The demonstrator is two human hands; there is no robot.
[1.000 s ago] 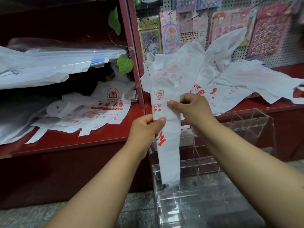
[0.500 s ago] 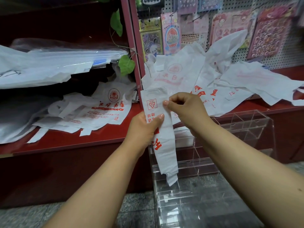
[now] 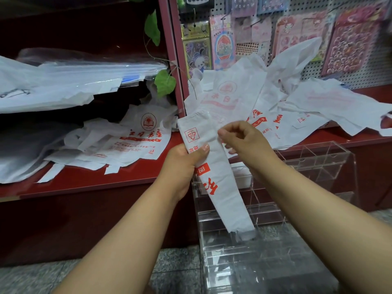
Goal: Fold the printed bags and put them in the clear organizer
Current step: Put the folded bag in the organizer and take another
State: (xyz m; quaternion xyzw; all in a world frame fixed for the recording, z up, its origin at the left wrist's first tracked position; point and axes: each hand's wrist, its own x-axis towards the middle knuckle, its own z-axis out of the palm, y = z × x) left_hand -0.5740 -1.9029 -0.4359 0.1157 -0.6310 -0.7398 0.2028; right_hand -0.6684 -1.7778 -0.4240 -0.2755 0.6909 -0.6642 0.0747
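Two hands (image 3: 214, 153) on folded bag (image 3: 220, 187) above clear organizer (image 3: 318, 164)

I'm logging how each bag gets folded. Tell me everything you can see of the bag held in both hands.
The bag is thin white crinkled plastic, folded lengthwise into a narrow strip with red print: a recycling triangle near the top, characters lower down. It hangs tilted, its lower end toward the right, in front of the clear organizer. The left hand grips it with the thumb across the front; the right hand pinches its upper right edge.
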